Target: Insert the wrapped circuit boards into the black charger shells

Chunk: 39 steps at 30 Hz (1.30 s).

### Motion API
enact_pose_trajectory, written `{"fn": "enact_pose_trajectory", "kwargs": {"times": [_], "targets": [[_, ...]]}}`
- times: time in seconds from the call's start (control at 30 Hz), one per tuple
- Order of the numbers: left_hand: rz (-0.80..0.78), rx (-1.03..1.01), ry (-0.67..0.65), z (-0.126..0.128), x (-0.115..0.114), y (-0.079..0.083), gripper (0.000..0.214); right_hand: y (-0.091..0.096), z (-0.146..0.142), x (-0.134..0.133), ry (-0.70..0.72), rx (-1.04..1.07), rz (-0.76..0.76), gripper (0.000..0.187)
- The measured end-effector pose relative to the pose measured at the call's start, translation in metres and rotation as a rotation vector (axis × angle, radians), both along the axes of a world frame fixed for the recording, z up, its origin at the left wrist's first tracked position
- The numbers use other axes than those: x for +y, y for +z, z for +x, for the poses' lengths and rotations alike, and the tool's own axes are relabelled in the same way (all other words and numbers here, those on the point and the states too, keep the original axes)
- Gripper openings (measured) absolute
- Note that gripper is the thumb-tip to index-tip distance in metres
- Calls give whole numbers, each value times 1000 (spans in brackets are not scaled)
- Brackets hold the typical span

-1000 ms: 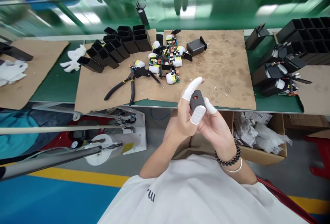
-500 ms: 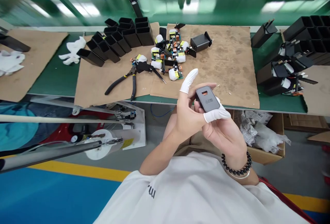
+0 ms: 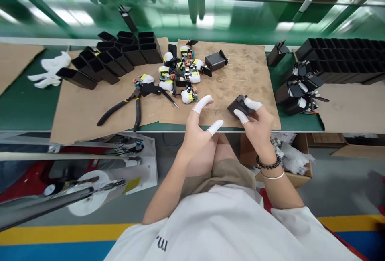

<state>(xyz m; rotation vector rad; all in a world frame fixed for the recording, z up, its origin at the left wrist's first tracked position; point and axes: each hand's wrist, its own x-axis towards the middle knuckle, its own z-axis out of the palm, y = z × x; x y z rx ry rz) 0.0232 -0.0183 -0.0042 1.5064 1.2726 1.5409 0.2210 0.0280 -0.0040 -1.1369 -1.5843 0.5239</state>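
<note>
Between the thumb and fingers of my right hand (image 3: 255,118) is a black charger (image 3: 237,106), low over the cardboard near the bench's front edge. White finger cots cover the thumb and a finger on each hand. My left hand (image 3: 200,120) is held apart from it, thumb and forefinger spread, with nothing in it. Beyond the left hand lies a cluster of small circuit boards (image 3: 192,68) with white and yellow parts. Another black charger (image 3: 215,60) rests on its side behind them. Black-handled pliers (image 3: 136,96) lie to the left, touching a dark piece.
Black empty casings (image 3: 111,58) stand grouped at the back left, beside a white glove (image 3: 51,68). More casings (image 3: 337,60) fill the right, with partly assembled units (image 3: 300,88) before them. A carton of plastic wrapping (image 3: 296,156) sits under the bench.
The charger has gone from between both hands down to the cardboard, now in the right hand alone. The left hand has let go and moved left. The view has shifted right.
</note>
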Motion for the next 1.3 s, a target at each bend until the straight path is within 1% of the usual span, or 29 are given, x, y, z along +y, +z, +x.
{"fn": "enact_pose_trajectory", "kwargs": {"times": [0.07, 0.13, 0.23, 0.3, 0.4, 0.47, 0.57, 0.63, 0.7, 0.73, 0.8, 0.87, 0.93, 1.0, 1.07, 1.2, 1.23, 1.3], "targets": [[-4, -5, -47, 7, 10, -2, 58, -1, 3, 3, 23, -117, 35, 26], [-23, -51, -121, 15, 23, 0, 47, 2, 3, 3, 50, -189, 52, 22], [-83, -141, -217, 23, 41, 5, 34, 9, 3, 0, 85, -211, 44, 20], [-123, -154, -238, 26, 49, 8, 30, 14, 4, 0, 110, -205, 36, 20], [-166, -168, -252, 25, 52, 9, 29, 20, 4, -1, 132, -173, 27, 16], [-186, -199, -264, 25, 52, 10, 29, 22, 2, -1, 123, -135, 19, 14], [-203, -237, -266, 26, 51, 11, 28, 24, 1, 0, 127, -97, -30, 12], [-208, -260, -266, 27, 50, 11, 28, 24, 2, 2, 153, -116, -68, 14], [-212, -306, -265, 27, 50, 10, 27, 26, 5, 5, 169, -176, -52, 19], [-214, -344, -253, 27, 50, 9, 27, 27, 6, 6, 173, -217, -14, 19], [-190, -446, -181, 26, 50, 7, 26, 31, 7, 7, 160, -286, 120, 18], [-119, -542, -56, 24, 49, 4, 23, 34, 7, 8, 94, -322, 258, 22], [-37, -600, 73, 23, 48, 3, 20, 35, 5, 8, 14, -343, 344, 25], [-5, -626, 157, 23, 47, 3, 19, 34, 4, 9, 10, -377, 332, 20], [-16, -633, 193, 24, 47, 3, 20, 33, 4, 10, 44, -390, 289, 14], [-8, -607, 203, 25, 48, 2, 20, 28, 5, 9, -46, -317, 221, 21], [-5, -600, 198, 25, 48, 2, 19, 25, 4, 9, -42, -319, 195, 21], [-9, -572, 183, 24, 48, 1, 18, 17, 2, 10, 14, -355, 137, 19]]}}
